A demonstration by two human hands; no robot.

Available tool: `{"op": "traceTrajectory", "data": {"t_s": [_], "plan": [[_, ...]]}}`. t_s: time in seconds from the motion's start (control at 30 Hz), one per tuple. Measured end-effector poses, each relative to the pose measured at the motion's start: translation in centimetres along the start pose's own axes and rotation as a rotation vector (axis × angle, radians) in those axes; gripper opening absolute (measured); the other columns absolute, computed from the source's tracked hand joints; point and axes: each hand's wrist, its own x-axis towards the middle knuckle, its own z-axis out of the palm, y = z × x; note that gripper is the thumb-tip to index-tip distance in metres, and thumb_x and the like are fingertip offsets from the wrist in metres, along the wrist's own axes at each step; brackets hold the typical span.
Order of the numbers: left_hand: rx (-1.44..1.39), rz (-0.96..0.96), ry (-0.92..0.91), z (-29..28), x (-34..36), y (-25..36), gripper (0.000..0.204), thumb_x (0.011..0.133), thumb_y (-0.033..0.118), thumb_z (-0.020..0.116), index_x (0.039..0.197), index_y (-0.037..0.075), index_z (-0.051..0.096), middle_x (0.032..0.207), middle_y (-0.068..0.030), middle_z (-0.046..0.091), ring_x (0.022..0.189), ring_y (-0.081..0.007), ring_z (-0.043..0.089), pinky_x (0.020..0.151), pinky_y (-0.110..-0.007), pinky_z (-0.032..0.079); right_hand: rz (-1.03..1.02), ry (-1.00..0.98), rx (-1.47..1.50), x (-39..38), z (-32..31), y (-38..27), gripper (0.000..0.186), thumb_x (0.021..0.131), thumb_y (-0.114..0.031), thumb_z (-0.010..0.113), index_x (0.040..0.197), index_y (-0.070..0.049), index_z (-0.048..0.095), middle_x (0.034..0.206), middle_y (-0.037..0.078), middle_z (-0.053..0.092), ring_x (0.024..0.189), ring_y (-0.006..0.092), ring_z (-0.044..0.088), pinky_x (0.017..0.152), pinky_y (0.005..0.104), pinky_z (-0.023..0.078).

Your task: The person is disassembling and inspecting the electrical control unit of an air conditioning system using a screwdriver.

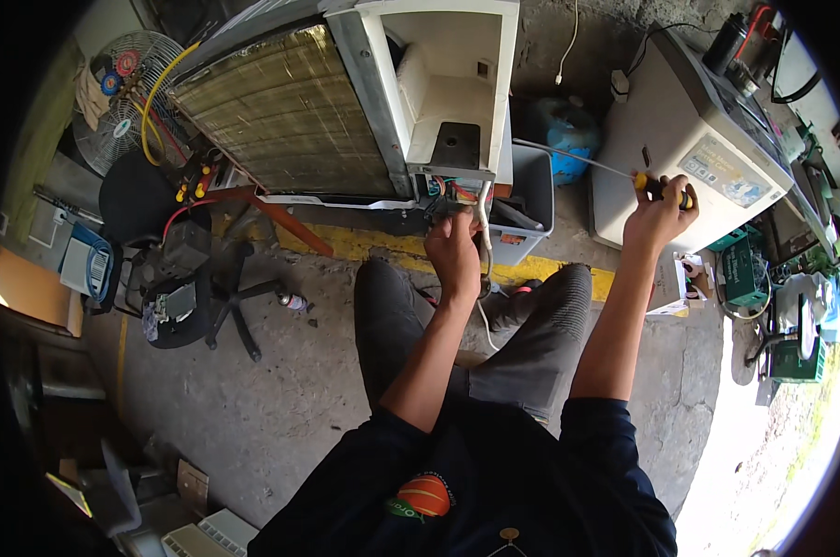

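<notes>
A window air conditioner [369, 84] with a bare finned coil [285, 111] stands in front of me. Coloured wires [454, 188] show at the lower end of its white housing. My left hand [454, 255] is closed in a pinch right below these wires; what lies between its fingertips is too small to make out. A white cord [483, 209] hangs beside that hand. Out to the right, my right hand [659, 215] grips the yellow and black handle of a long screwdriver [592, 161]. Its shaft points left toward the housing, and its tip appears near the housing's right side.
A grey bin [534, 200] and a blue gas cylinder [568, 139] stand behind the housing. To the right is a large white appliance [661, 139], with green crates [745, 269] beyond. On the left are an office chair [229, 297], a fan [127, 93] and a spray can [293, 302].
</notes>
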Motion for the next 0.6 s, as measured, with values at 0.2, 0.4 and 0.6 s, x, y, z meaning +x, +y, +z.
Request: {"op": "traceTrajectory", "data": {"t_s": [0.2,0.4,0.6], "plan": [[-0.016,-0.046,-0.015,0.2,-0.5,-0.3,0.026,0.097,0.019,0.061,0.087,-0.002,0.072,0.079,-0.0086,0.071,0.075,-0.0156,0.066,0.075,-0.027,0.05,-0.06,0.023,-0.124,-0.2,-1.4,-5.3,0.028,0.101,-0.013,0.064,0.121,-0.007,0.046,0.083,0.008,0.057,0.068,0.0176,0.058,0.061,0.0291,0.051],[0.036,0.019,-0.011,-0.9,0.0,-1.0,0.028,0.1,0.021,0.059,0.093,-0.002,0.071,0.084,-0.0101,0.072,0.079,-0.0166,0.069,0.075,-0.026,0.05,-0.163,-0.584,-0.662,-7.2,4.9,-6.3,0.02,0.089,-0.014,0.078,0.103,-0.004,0.068,0.07,0.005,0.06,0.061,0.0137,0.051,0.057,0.0266,0.043],[0.05,-0.25,-0.108,-1.7,-1.3,2.5,0.035,0.102,0.031,0.058,0.101,-0.003,0.068,0.09,-0.0118,0.073,0.082,-0.018,0.067,0.081,-0.029,0.048,0.036,-0.756,-0.789,-11.7,4.9,-1.8,0.03,0.092,-0.026,0.079,0.104,0.001,0.069,0.078,0.007,0.066,0.056,0.0129,0.051,0.052,0.0266,0.041]]}}
